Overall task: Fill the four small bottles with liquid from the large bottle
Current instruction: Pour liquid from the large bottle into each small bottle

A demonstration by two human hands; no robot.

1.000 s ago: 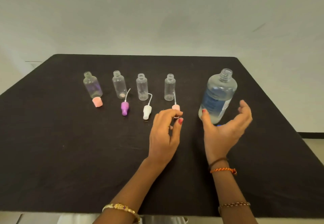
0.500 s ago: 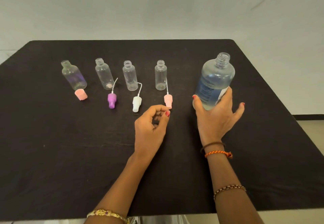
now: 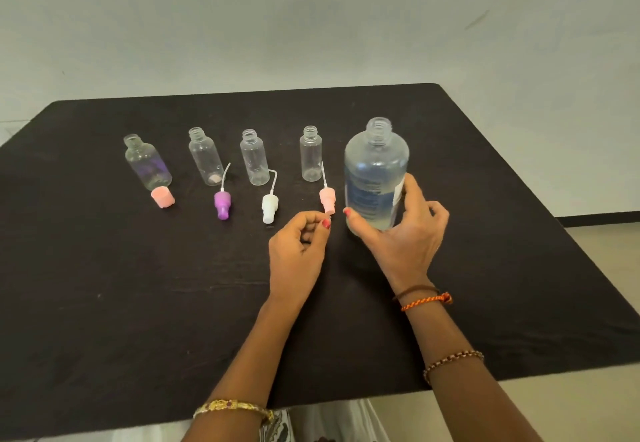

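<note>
Working from the left, we see the four small bottles standing uncapped in a row across the black table [image 3: 104,303]: the first small bottle [image 3: 148,161], wider and leaning in this wide-angle view, with a pink cap [image 3: 162,197] just in front of it; the second small bottle [image 3: 205,157] with a purple spray head [image 3: 222,204]; the third small bottle [image 3: 255,158] with a white spray head [image 3: 269,208]; and the fourth small bottle [image 3: 311,154] with a pink spray head [image 3: 327,200] lying before it. All four look empty to us, though a trace at the bottom would be hard to spot at this size.

Our left hand [image 3: 298,251] sits just in front of the pink spray head, fingers curled in on themselves with the thumb near the fingertips; it seems to hold nothing.

Further right, the large bottle [image 3: 376,171] stands upright, mouth open, its long axis vertical, just beside the fourth small bottle. Our right hand [image 3: 401,233] wraps its lower half from the near side, thumb on the left face and fingers around the right, gripping it.

The pour turns on this: the small bottles' mouths all lie to the left of the large one, the fourth nearest, so we judge the right hand must lift and tip leftward, with the left hand free to steady the target.
</note>
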